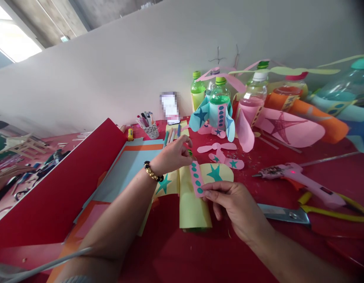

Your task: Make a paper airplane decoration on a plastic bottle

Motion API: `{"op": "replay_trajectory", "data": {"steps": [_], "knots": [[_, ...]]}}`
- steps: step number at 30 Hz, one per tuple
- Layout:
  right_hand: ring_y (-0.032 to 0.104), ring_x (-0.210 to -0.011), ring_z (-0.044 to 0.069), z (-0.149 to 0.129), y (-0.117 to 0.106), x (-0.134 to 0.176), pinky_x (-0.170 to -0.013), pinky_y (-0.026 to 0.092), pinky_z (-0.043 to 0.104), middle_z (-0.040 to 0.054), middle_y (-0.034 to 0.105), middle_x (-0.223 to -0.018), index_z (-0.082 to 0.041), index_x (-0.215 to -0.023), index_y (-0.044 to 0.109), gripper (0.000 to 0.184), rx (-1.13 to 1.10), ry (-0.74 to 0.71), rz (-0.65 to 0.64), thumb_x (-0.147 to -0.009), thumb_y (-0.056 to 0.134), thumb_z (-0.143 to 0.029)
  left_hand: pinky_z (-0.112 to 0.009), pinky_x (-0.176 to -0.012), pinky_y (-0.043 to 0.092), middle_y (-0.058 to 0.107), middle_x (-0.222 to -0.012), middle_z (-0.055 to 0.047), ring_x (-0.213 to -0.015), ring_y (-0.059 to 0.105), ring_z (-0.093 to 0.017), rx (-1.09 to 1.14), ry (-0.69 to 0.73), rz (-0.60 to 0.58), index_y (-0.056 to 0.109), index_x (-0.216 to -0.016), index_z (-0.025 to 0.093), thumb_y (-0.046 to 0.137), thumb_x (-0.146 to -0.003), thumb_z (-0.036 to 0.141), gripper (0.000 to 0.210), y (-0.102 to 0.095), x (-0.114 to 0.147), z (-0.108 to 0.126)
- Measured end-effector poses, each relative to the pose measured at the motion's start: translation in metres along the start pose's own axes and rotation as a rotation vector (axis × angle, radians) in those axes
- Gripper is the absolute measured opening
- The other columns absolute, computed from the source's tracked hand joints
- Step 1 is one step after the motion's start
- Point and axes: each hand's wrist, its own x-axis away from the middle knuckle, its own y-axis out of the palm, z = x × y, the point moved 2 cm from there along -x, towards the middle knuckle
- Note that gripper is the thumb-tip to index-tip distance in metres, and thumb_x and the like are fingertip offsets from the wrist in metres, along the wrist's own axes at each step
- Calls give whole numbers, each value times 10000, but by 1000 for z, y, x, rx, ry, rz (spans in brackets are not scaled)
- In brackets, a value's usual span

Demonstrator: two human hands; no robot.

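Observation:
A bottle wrapped in yellow-green paper point(193, 214) lies on the red table, its base towards me. Yellow paper wings with teal stars spread from both sides, the right wing point(224, 173) and the left wing point(171, 182). Over the wrap lies a pink paper strip point(196, 177) with a row of teal dots. My right hand point(225, 196) pinches the strip's near end between thumb and fingers. My left hand point(177, 153), with a beaded bracelet at the wrist, is closed at the strip's far end by the bottle's neck; its fingertips are partly hidden.
Pink propeller and tail pieces point(225, 157) lie behind the bottle. At the right are a pink glue gun point(305, 179) and yellow-handled scissors point(290, 214). Decorated bottles point(220, 98) stand along the wall. Coloured paper sheets point(131, 165), a pen cup point(151, 130) and a phone point(170, 108) sit left and behind.

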Motion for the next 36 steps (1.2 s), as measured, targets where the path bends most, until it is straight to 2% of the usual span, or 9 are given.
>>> {"op": "replay_trajectory", "data": {"steps": [7,10,12,15,16,18,23,29,36], "knots": [[458,-403,53,-5,-1,11,-443,398,194,-11,648,-540,-176,-905,758,193,177,-82,-19,-758,719,-295,-187,-477,302,510,-551,89,-499,397,-62,145,-35,-70,429,-941,200,621,-712,142,305,-4,4,4],[516,-423,75,-11,0,18,-420,431,191,-6,694,-610,-191,-903,750,149,338,-199,4,-778,677,-230,-184,-476,308,526,-570,84,-502,404,-56,267,-44,-120,431,-953,197,627,-708,129,321,-8,6,8],[612,-512,100,-15,2,22,-474,494,193,2,734,-706,-201,-877,744,130,480,-407,44,-780,664,-168,-182,-474,310,542,-585,78,-509,424,-55,332,-46,-144,432,-957,197,633,-705,125,330,-10,7,9],[700,-715,117,-20,4,26,-688,554,189,2,758,-811,-201,-853,730,158,693,-832,104,-786,653,-80,-178,-480,320,560,-602,73,-529,467,-58,401,-51,-171,433,-957,196,642,-703,122,337,-11,8,10],[705,-746,115,-20,4,27,-735,550,183,2,759,-816,-196,-855,723,163,748,-940,114,-792,650,-64,-178,-483,325,564,-605,71,-534,478,-59,416,-53,-176,433,-957,194,644,-701,122,340,-10,8,9],[709,-755,110,-20,4,27,-755,542,172,4,758,-819,-186,-868,707,161,826,-1060,120,-806,645,-51,-177,-485,330,568,-604,70,-538,487,-60,434,-54,-182,434,-958,190,650,-701,126,342,-10,8,9],[705,-724,122,-17,4,26,-699,538,202,-6,746,-812,-196,-882,666,133,936,-1090,111,-834,643,-74,-174,-462,298,570,-596,68,-499,450,-49,427,-46,-181,435,-967,189,667,-716,148,344,-10,7,4],[688,-749,137,-10,6,19,-706,542,230,19,719,-814,-205,-876,661,154,870,-1067,51,-861,593,-67,-172,-468,305,571,-595,71,-501,422,-46,389,-45,-157,438,-981,197,658,-725,124,345,-9,4,-1],[645,-716,147,-10,6,15,-682,532,265,46,678,-788,-190,-863,675,185,955,-1023,58,-876,532,-74,-169,-450,264,497,-540,98,-473,369,-42,310,-69,-90,439,-949,195,636,-701,109,328,-4,0,-2]]}}
